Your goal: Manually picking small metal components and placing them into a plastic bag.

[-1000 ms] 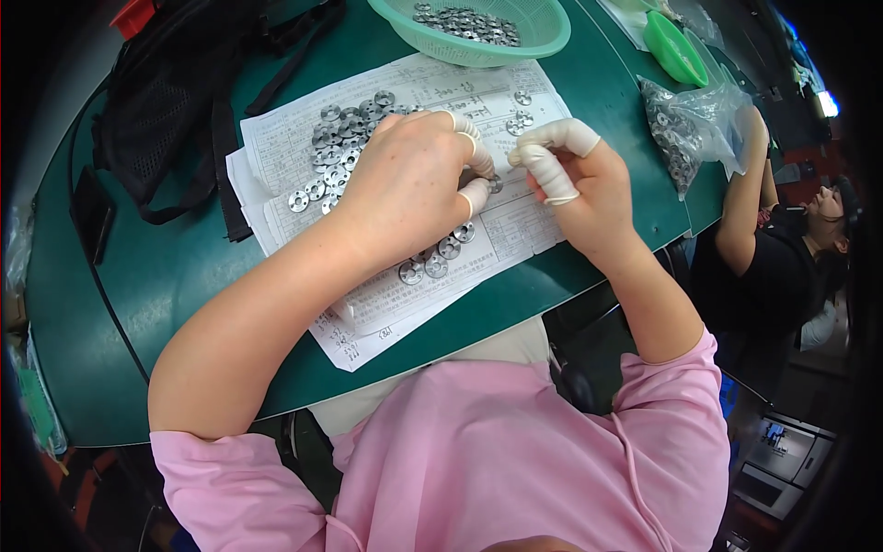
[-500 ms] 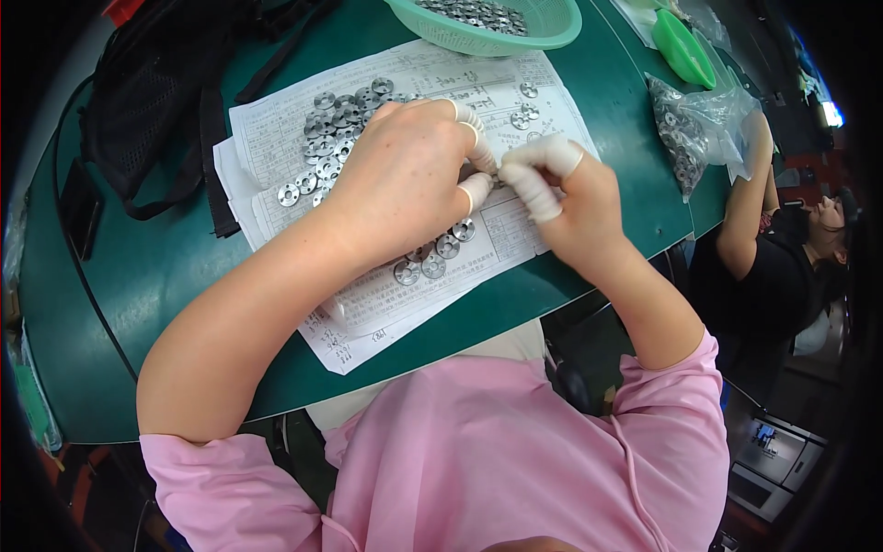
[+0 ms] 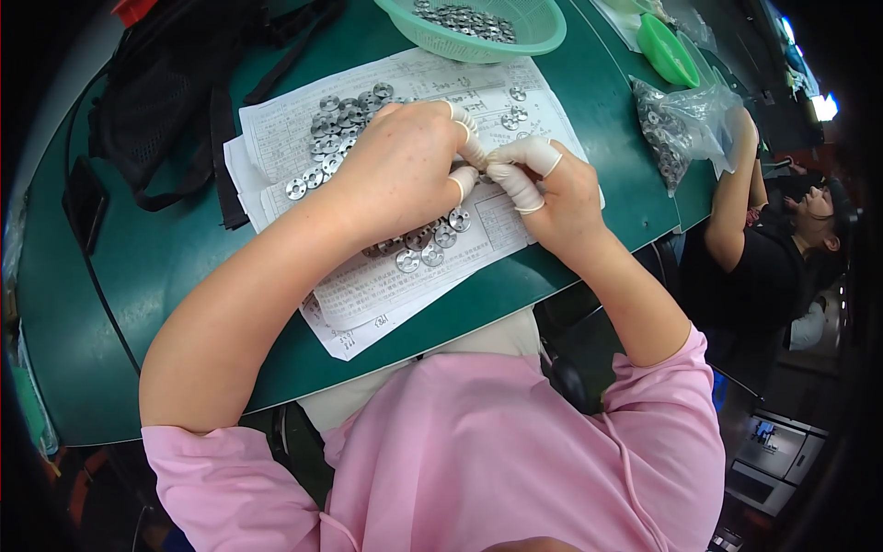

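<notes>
My left hand (image 3: 405,166) reaches over the round metal discs (image 3: 348,112), its fingers closed in a pinch. From the right, my right hand (image 3: 552,189) meets it fingertip to fingertip, also pinching. White finger cots (image 3: 521,186) cover the thumb and fingers in use. Whatever small piece sits between the fingertips is almost wholly hidden. Below my left wrist, more shiny discs with holes (image 3: 432,255) lie on printed paper sheets (image 3: 391,304). A few separate discs (image 3: 510,120) lie on the paper beyond my right hand.
A pale green basket (image 3: 478,51) of small metal parts stands at the far side. Further right are a bright green bowl (image 3: 667,51) and a clear bag of metal parts (image 3: 664,133), by a co-worker's arm (image 3: 736,193). A black bag (image 3: 166,110) and a phone (image 3: 85,207) lie left.
The whole view has shifted slightly. Both hands stay pinched together over the paper, with only small finger movement.
</notes>
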Motion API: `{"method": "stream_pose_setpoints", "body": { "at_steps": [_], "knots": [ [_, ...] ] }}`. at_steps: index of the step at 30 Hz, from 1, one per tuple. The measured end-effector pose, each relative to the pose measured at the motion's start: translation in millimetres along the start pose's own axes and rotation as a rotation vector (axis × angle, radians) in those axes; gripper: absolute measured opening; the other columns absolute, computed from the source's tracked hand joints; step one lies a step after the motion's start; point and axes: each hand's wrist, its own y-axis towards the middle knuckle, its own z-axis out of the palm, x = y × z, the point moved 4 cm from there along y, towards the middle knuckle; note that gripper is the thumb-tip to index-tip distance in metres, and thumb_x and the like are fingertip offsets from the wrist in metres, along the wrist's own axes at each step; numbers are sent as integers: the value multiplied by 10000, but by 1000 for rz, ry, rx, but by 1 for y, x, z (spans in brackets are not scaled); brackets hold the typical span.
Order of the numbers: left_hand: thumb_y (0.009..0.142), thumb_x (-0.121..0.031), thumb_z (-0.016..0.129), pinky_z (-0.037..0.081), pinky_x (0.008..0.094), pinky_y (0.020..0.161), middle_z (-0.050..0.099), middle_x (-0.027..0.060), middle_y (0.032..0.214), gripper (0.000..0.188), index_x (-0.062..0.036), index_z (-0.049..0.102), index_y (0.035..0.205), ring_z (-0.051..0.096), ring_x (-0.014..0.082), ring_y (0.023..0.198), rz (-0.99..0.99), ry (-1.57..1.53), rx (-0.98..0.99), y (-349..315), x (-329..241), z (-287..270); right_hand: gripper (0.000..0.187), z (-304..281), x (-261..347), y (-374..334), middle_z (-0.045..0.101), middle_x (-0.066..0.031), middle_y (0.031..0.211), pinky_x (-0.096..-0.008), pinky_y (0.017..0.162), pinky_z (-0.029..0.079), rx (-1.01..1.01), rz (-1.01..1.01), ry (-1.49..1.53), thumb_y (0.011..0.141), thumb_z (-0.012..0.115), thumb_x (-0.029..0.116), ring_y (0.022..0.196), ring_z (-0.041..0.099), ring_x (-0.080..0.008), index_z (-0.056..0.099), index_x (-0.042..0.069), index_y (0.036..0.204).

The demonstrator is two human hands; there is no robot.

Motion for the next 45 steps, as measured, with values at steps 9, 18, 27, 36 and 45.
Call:
{"method": "stream_pose_setpoints", "body": {
  "at_steps": [9, 18, 27, 36, 45],
  "knots": [
    [726, -81, 602, 476, 416, 814, 664, 179, 815, 204, -43, 729, 882, 633, 324, 813, -66, -72, -4, 3, -2, -4, 115, -8, -12, 1, 646, -42, 844, -211, 593, 456, 11, 354, 432, 908, 605, 90, 672, 548, -69, 609, -2, 978],
    [742, -66, 583, 501, 410, 770, 665, 198, 791, 203, -16, 720, 881, 645, 334, 780, -109, -141, -129, 4, 1, -9, 127, 3, -14, 4, 644, -27, 842, -199, 594, 453, 95, 385, 405, 919, 594, 110, 682, 549, -59, 610, 0, 981],
    [748, -67, 578, 496, 410, 772, 664, 193, 805, 188, -11, 717, 861, 640, 341, 779, -130, -116, -113, 4, 2, -9, 80, 4, 3, 11, 654, -73, 786, -254, 594, 481, 39, -21, -39, 856, 652, 85, 660, 604, -139, 643, 26, 909],
    [746, -63, 580, 495, 412, 767, 663, 190, 802, 183, -27, 722, 856, 637, 339, 773, -117, -140, -134, 2, 3, -7, 80, 5, 3, 10, 644, -94, 766, -275, 611, 490, 21, 1, -4, 831, 666, 67, 669, 622, -188, 647, 26, 896],
    [741, -52, 576, 502, 410, 757, 660, 195, 787, 199, -34, 723, 873, 638, 342, 757, -102, -136, -115, 2, 0, -7, 113, 8, -11, 3, 670, -66, 824, -247, 609, 489, 32, 242, 212, 884, 631, 100, 682, 610, -123, 626, 6, 946]
  ]
}}
